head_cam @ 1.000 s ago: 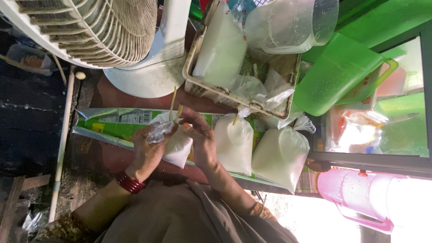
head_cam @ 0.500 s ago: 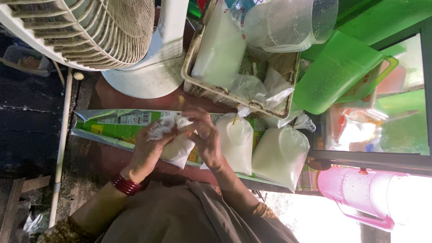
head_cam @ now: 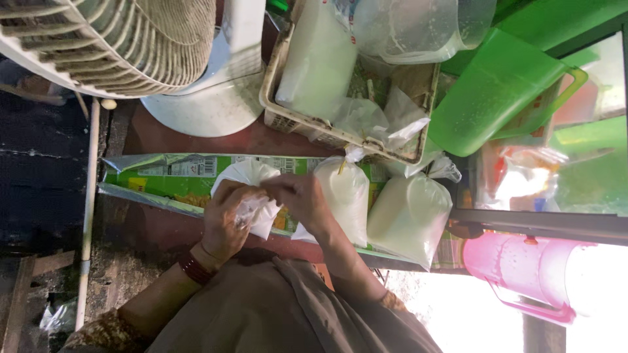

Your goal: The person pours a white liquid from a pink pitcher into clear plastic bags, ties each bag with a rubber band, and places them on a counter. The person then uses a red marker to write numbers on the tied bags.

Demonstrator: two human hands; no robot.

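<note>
We take this for a small food stall or home packing corner. We see clear plastic bags filled with white liquid [head_cam: 409, 216] lying tied on the bench, more piled in a woven plastic basket [head_cam: 288, 117], a green plastic jug [head_cam: 497, 98], a pink plastic jug [head_cam: 517, 271], and a white pedestal fan [head_cam: 131, 46] standing close by.

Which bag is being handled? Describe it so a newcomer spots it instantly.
Start at the green packet lying flat below the white fan. On it lies a row of white-filled plastic bags; the one meant is the bag nearest the fan. Unlike the two tied bags beside it, both hands, left hand and right hand, grip it.
</note>
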